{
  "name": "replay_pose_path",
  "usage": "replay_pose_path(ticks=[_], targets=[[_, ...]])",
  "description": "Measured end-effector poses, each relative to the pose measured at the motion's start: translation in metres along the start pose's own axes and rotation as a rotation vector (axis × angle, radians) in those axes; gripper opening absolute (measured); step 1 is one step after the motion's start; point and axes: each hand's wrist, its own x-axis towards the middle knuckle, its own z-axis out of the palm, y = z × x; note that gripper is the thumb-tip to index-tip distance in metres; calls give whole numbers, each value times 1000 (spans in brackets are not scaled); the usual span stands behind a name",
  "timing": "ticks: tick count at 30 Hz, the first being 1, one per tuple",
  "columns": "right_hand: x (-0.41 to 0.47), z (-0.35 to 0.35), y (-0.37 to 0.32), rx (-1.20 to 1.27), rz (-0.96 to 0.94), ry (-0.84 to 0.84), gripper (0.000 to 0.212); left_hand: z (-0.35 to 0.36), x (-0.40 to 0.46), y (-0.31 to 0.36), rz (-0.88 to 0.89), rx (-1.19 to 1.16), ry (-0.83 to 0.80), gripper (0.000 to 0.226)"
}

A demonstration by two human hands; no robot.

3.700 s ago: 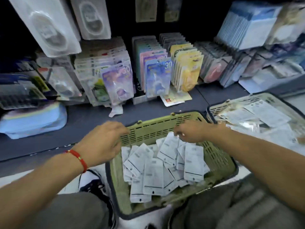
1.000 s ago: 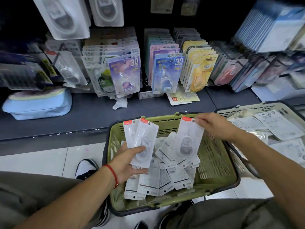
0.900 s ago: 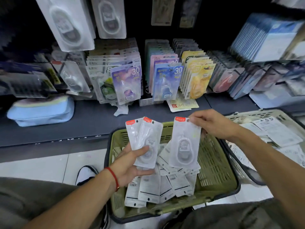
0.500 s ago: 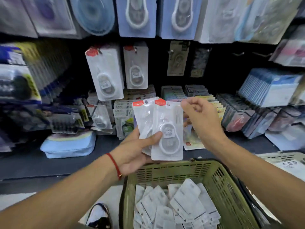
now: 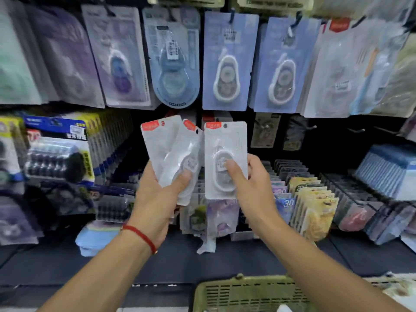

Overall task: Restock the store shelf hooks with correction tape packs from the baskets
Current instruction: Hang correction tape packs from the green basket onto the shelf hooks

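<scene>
A: Now your left hand grips two correction tape packs, fanned, thumb clamped across their fronts, the other fingers hidden behind. Red cord on that wrist.

B: And your right hand?

A: It pinches a single pack upright, thumb on the blister, fingers curled behind the card. Half a second ago that pack lay against the left-hand fan with your right fingers at its top edge; now it stands apart, just beside the fan, and you hold it lower down.

B: Where are the packs against the shelf?

A: Raised in front of the dark back panel, below the row of hanging blue packs. Bare hooks show well to the right. Whether the single pack's hole is on any hook, I cannot tell.

B: What else differs?

A: Your view has tipped up. The green basket was wide open with its loose packs showing; now only its far rim sits at the bottom edge. The upper hanging row fills the top. The yellow packs on the lower shelf stay put, right of your right wrist. The light blue pouch lies on the shelf under your left forearm.
</scene>
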Motion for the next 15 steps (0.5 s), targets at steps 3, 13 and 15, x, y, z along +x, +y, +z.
replay_pose_path(ticks=[3, 13, 15], targets=[[9, 7, -4, -35, -1, 42, 29, -5, 2, 3, 127, 57, 144, 51], [17, 15, 9, -421, 18, 77, 77, -6, -1, 11, 200, 8, 237, 59], [15, 15, 7, -371, -27, 94, 56, -1, -3, 10, 195, -7, 203, 60]])
